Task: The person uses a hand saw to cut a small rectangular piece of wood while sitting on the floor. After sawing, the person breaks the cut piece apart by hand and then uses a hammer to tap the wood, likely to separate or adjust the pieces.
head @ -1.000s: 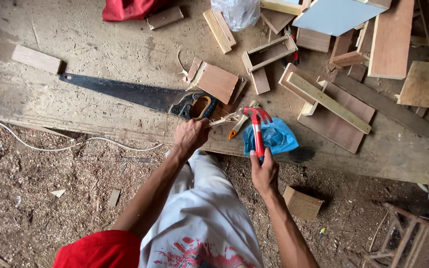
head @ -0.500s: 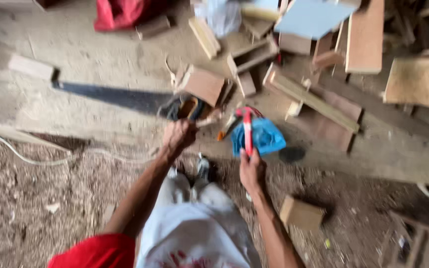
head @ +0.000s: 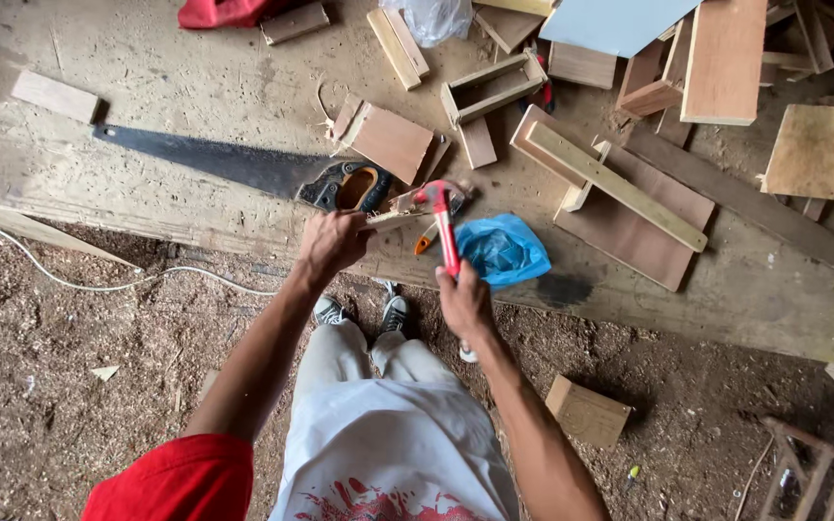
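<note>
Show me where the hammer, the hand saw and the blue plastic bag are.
hammer [head: 447, 232]: head view, on its red handle.
hand saw [head: 214, 161]: head view, on the middle of the dark blade.
blue plastic bag [head: 504, 249]: head view, on its crumpled middle.

Rough carpentry workshop, handsaw [head: 234, 166] on plank bench [head: 195, 87], wood offcuts [head: 393, 140], sawdust-covered dirt floor [head: 69, 386]

Handsaw [head: 234, 166], blue bag [head: 502, 249] flanking hands
</note>
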